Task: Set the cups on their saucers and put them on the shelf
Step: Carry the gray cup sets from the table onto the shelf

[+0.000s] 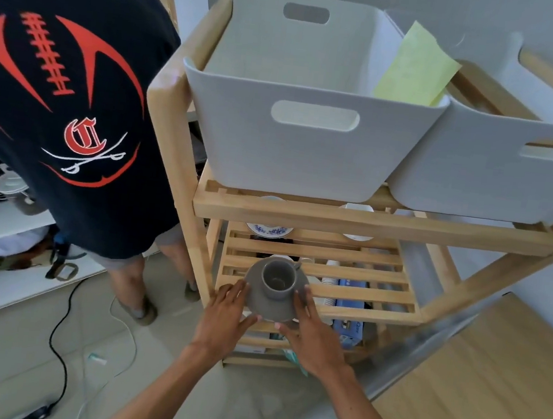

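Observation:
A grey cup (277, 280) stands upright on a grey saucer (255, 296), its handle pointing to the far right. My left hand (226, 317) holds the saucer's left rim and my right hand (311, 334) holds its right rim, at the front edge of the slatted middle shelf (347, 274) of a wooden rack. At the back of that shelf sit a blue-patterned white saucer (269, 231) and a white cup on a saucer (356, 236), both partly hidden by the upper shelf's rail.
Two grey bins (310, 144) (500, 172) fill the top shelf; a yellow cloth (419, 67) hangs between them. Paper cups (329, 280) and a blue box (348, 321) lie below the slats. A person in a black shirt (67, 99) stands left of the rack. Cables (62, 350) trail on the floor.

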Available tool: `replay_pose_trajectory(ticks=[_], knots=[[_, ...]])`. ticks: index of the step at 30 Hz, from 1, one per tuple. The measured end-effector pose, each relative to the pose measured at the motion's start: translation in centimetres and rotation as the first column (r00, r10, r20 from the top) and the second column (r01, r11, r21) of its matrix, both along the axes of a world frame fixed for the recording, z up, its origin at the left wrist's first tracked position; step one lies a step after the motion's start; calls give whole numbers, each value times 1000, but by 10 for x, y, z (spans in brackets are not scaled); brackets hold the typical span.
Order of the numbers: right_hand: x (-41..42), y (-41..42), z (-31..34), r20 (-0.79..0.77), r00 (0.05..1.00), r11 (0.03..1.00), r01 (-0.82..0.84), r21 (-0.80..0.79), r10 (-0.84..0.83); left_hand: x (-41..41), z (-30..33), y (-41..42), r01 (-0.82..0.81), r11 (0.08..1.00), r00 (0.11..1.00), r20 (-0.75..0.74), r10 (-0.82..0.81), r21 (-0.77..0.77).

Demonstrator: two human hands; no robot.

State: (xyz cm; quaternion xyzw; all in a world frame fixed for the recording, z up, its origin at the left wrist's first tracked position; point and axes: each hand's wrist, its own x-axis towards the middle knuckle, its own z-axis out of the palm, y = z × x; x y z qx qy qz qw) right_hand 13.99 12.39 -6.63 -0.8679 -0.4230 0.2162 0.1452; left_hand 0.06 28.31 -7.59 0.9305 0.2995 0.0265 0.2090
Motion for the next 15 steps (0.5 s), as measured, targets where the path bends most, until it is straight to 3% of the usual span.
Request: replay_pose_trajectory(ticks=[15], knots=[[25, 20, 6, -25, 999, 999, -24, -27, 23, 17, -1, 7, -56, 997, 996, -61, 60, 53]])
